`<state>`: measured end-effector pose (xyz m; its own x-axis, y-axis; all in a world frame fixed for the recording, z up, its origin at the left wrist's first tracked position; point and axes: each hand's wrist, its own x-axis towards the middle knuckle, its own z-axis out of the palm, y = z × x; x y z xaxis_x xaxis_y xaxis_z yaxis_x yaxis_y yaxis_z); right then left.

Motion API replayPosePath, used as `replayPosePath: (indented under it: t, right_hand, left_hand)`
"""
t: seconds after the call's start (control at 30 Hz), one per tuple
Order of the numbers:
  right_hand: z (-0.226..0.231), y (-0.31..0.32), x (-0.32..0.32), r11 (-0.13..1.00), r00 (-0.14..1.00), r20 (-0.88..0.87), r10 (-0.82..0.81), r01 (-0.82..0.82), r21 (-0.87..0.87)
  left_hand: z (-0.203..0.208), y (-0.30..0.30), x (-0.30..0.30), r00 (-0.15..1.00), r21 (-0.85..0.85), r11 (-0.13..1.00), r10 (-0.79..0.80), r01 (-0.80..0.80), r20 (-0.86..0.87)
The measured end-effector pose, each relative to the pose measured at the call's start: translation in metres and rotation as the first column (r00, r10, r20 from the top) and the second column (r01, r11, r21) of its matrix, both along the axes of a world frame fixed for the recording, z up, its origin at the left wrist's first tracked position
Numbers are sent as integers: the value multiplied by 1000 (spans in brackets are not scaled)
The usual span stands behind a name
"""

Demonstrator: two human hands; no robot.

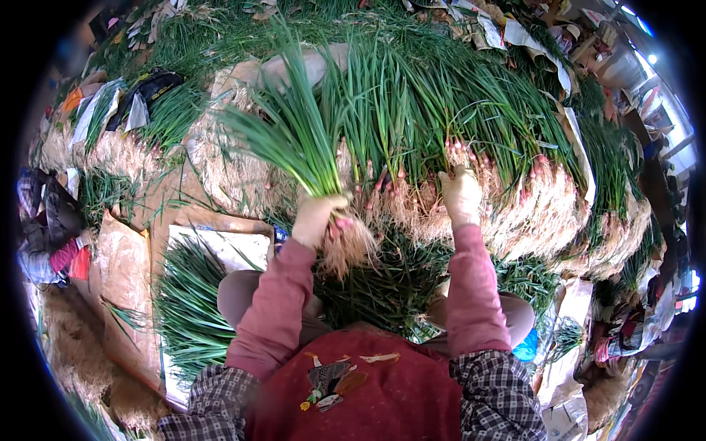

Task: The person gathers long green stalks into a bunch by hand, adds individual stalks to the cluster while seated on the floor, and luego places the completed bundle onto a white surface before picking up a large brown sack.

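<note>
My left hand [317, 218], in a pale glove, is closed round a bunch of spring onions [312, 165] just above the pinkish bulbs. The green leaves fan up and to the left, and the tangled pale roots hang below the fist. To the right, my right hand [462, 197], gloved too, has its fingers curled at the root end of spring onions [457, 152] in the long heap. Its fingertips are partly hidden among roots and bulbs. The heap [544, 195] lies with leaves away from me and roots toward me.
Loose green leaves [386, 287] cover the ground between my knees. More cut greens [193, 301] lie on a white sheet at the left, beside brown cardboard [121, 257]. Other rooted bundles [110, 151] stand at the far left. People sit at both side edges.
</note>
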<state>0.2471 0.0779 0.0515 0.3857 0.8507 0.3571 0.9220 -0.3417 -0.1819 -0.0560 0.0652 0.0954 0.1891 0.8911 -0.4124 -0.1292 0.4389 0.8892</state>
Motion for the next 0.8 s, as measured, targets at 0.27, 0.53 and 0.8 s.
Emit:
replayPosePath:
  t: [0.27, 0.53, 0.8]
  right_hand:
    - [-42, -42, -36, 974, 239, -951, 195, -158, 160]
    - [-30, -100, -110, 773, -45, -995, 92, -626, 100]
    - [-38, -37, -130, 985, -88, -990, 108, -123, 119]
  left_hand:
    - [-2, 10, -18, 974, -94, 977, 176, -190, -141]
    - [-27, -42, 7, 962, -199, 964, -127, 178, 242]
    - [-49, -45, 11, 980, -220, 967, -92, 131, 177]
